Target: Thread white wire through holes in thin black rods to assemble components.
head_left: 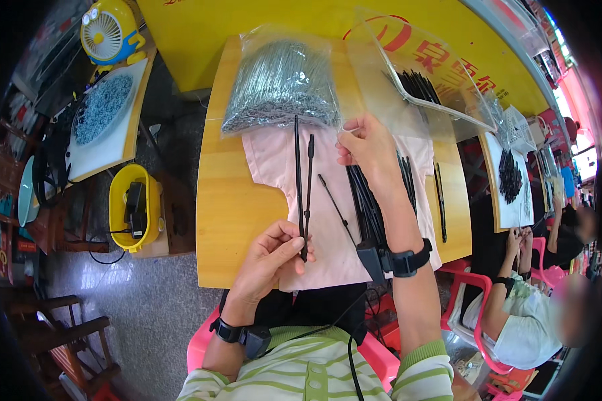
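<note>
My left hand (271, 257) pinches the lower ends of two thin black rods (299, 180), which stand close together and spread slightly toward their tops. My right hand (370, 148) is beside the lower right corner of a clear plastic bag (281, 83) full of thin silvery wire-like pieces. Its thumb and fingers are pinched together; whatever lies between them is too small to make out. A pale pink cloth (271, 157) covers the middle of the wooden table (227, 220). On it lie a short black rod (338, 207) and a bundle of longer black rods (364, 207), partly behind my right forearm.
At the table's far right a clear plastic sheet or lid (441, 90) rises over more black rods (418, 87). A yellow bucket (124, 234) holding black adapters stands left, below a fan (105, 35). Another person (525, 321) sits at right, hands at a neighbouring table.
</note>
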`<state>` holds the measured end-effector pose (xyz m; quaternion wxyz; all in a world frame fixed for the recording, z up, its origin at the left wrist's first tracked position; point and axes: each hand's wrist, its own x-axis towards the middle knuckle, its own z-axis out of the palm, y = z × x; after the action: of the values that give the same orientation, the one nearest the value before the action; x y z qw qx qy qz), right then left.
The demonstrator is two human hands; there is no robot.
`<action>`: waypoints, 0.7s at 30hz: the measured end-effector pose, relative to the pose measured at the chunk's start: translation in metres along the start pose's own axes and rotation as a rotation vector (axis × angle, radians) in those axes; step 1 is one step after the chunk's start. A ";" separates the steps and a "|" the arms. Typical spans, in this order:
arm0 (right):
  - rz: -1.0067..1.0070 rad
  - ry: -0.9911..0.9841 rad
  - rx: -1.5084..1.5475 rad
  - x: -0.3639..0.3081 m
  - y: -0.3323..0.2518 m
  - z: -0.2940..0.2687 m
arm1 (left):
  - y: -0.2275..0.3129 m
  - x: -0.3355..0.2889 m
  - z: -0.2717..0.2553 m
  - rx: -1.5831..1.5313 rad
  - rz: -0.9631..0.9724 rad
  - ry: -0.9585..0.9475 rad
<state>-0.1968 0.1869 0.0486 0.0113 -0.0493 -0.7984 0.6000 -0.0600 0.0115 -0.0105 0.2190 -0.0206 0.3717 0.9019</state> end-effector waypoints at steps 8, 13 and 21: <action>0.123 -0.133 -0.013 -0.009 0.006 -0.012 | -0.001 0.001 0.001 -0.032 0.022 0.037; 0.203 -0.174 0.015 -0.010 0.009 -0.014 | 0.001 -0.002 0.000 0.002 -0.008 0.003; 0.227 -0.154 -0.125 -0.020 0.006 -0.019 | 0.001 -0.003 0.001 -0.007 -0.007 0.021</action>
<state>-0.1753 0.2053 0.0494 -0.1209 -0.0936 -0.8220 0.5486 -0.0577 0.0102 -0.0082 0.2180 -0.0321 0.3708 0.9022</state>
